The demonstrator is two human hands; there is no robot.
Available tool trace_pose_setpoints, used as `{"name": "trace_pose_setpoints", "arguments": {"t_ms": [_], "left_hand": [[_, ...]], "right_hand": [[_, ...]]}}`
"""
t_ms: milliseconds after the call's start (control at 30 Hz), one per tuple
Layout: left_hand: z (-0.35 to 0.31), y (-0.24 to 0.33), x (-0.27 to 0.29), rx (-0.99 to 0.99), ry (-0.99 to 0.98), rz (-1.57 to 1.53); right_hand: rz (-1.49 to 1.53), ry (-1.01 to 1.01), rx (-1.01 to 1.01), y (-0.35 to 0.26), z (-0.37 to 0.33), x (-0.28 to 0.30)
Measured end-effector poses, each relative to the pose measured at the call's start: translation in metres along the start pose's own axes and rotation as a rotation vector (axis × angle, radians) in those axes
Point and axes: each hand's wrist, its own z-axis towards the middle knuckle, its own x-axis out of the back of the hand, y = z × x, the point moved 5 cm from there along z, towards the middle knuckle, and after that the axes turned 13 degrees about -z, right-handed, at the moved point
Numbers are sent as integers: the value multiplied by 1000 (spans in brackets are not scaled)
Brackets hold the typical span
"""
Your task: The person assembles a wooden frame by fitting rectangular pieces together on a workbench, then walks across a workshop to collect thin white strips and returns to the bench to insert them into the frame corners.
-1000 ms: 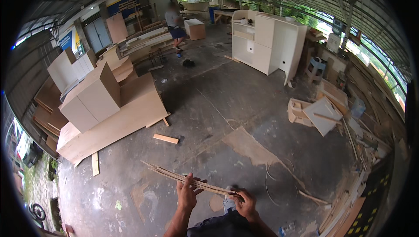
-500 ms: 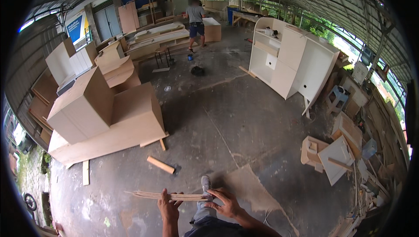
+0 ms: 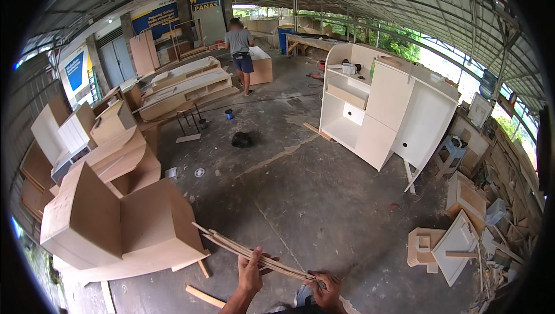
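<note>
Strips (image 3: 229, 244), thin, wooden, several together: held aslant above the floor (image 3: 324, 204), spanning both hands. Left hand (image 3: 252, 272): grip closed around their middle, fingertips (image 3: 270, 255) showing past the far edge. Right hand (image 3: 328, 291): grip closed on their right end; exact contact unclear.

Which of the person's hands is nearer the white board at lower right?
Right. The right hand, at the right end of the wood strips, has the white board off to its right. The left hand grips the strips farther left, farther from the board.
</note>
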Motion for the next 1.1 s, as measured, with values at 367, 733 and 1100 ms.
{"name": "trace_pose_setpoints", "arguments": {"t_ms": [367, 733, 1100], "left_hand": [[296, -13, -110, -75, 180, -58], [499, 62, -154, -408, 195, -28], [816, 141, -297, -279, -154, 87]], "right_hand": [[73, -57, -28, 176, 275, -86], [574, -893, -394, 293, 512, -243], [808, -757, -619, 451, 739, -365]]}}
